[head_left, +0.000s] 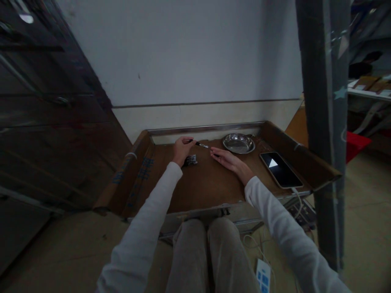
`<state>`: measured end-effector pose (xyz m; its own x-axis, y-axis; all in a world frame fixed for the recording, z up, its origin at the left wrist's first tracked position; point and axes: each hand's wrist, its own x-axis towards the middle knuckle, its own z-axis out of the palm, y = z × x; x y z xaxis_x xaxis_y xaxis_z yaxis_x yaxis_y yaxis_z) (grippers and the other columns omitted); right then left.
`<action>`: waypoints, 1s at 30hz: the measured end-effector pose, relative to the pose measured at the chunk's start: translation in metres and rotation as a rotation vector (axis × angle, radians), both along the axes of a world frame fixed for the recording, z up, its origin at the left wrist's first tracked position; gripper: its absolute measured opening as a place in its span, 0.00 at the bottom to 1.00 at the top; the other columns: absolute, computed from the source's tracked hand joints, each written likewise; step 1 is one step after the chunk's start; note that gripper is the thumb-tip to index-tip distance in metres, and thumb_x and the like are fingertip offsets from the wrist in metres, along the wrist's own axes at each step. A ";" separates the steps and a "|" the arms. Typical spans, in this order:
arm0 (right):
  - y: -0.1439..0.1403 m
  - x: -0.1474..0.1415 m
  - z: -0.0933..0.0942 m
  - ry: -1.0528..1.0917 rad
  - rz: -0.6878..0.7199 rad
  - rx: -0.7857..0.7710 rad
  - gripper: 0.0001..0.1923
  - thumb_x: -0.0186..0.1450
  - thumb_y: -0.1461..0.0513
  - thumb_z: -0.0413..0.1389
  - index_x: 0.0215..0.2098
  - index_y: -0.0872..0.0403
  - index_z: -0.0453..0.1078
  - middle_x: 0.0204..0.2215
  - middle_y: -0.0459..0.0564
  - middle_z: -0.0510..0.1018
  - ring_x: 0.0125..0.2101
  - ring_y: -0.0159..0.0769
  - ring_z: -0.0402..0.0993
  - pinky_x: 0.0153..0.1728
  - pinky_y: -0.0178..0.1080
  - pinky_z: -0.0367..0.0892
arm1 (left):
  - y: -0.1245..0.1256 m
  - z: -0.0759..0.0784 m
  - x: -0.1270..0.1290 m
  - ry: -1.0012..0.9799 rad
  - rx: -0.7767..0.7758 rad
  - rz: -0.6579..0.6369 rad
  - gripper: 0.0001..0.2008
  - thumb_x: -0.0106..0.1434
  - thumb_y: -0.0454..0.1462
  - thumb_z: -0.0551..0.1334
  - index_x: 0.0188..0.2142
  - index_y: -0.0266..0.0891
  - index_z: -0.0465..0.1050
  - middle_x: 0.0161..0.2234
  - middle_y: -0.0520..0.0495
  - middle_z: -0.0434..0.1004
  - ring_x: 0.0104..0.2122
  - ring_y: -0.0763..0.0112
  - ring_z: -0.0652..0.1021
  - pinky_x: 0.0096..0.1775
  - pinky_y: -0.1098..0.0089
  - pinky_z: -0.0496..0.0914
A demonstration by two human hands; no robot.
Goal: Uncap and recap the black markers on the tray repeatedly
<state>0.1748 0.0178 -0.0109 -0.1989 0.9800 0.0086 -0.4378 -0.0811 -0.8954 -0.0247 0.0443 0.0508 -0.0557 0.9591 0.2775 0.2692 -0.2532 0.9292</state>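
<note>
My left hand (182, 149) is closed in a pinch around a slim black pen-like stick with a silvery end (201, 144), which points right. Just past that end is my right hand (226, 158), its fingertips pressed together near the stick. Whatever sits between those fingertips, if anything, is too small to make out. Beside my left wrist, a small bundle of black pieces with silvery tips (192, 159) lies on the brown cardboard surface (207, 187). A shiny round metal dish (238, 144) stands behind my right hand.
A phone (281, 170) with a white cable (299, 205) lies at the right. Raised cardboard sides (302, 156) edge the table, with a pale wall (189, 53) behind. A dark wrapped post (324, 122) stands at the right; a power strip (263, 274) is on the floor.
</note>
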 end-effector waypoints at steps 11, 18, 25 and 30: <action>0.001 -0.001 -0.008 -0.424 -0.140 0.352 0.15 0.52 0.57 0.63 0.35 0.55 0.72 0.27 0.45 0.76 0.28 0.28 0.71 0.37 0.35 0.67 | -0.016 -0.028 0.029 0.636 0.173 -0.084 0.04 0.58 0.32 0.62 0.34 0.37 0.73 0.36 0.44 0.77 0.39 0.65 0.73 0.46 0.62 0.65; -0.007 -0.004 -0.008 -0.759 -0.192 0.590 0.07 0.59 0.61 0.54 0.33 0.53 0.74 0.32 0.47 0.77 0.34 0.32 0.72 0.42 0.38 0.66 | -0.025 -0.041 0.031 1.021 0.319 0.009 0.10 0.65 0.35 0.53 0.40 0.40 0.73 0.43 0.40 0.72 0.46 0.56 0.67 0.45 0.58 0.59; -0.015 -0.004 -0.007 -0.810 -0.070 0.677 0.09 0.59 0.66 0.52 0.36 0.53 0.72 0.37 0.48 0.76 0.39 0.33 0.73 0.47 0.39 0.64 | -0.040 -0.039 0.026 1.016 0.405 -0.019 0.18 0.64 0.31 0.50 0.51 0.43 0.67 0.49 0.41 0.69 0.48 0.57 0.65 0.47 0.58 0.56; -0.020 0.008 -0.002 -1.016 -0.176 0.749 0.10 0.57 0.67 0.56 0.37 0.53 0.73 0.38 0.50 0.74 0.41 0.37 0.70 0.47 0.42 0.63 | -0.053 -0.041 0.026 1.031 0.378 -0.100 0.12 0.63 0.38 0.54 0.45 0.41 0.70 0.44 0.41 0.70 0.47 0.56 0.65 0.46 0.58 0.57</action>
